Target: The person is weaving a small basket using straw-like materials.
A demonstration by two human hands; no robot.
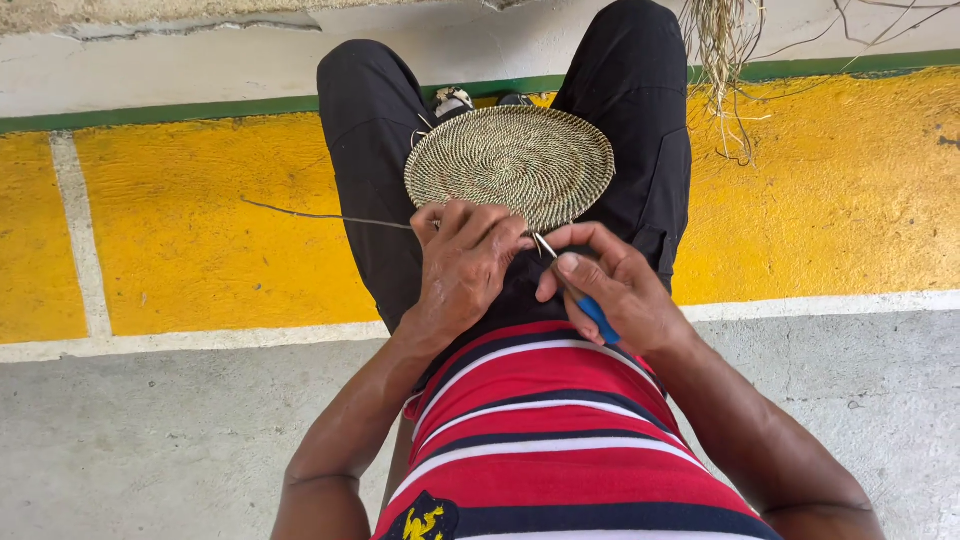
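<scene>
Pinching the near rim of the round woven mat (510, 160) at frame centre with my left hand (462, 268) — my right hand (615, 290), fingers wrapped round a blue-handled awl (575, 290), aims its tip up-left at that rim, just beside my left fingertips.

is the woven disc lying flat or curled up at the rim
Flat. The round woven disc rests across the lap as an even coil with no raised wall; its near edge is hidden under the left hand.
</scene>
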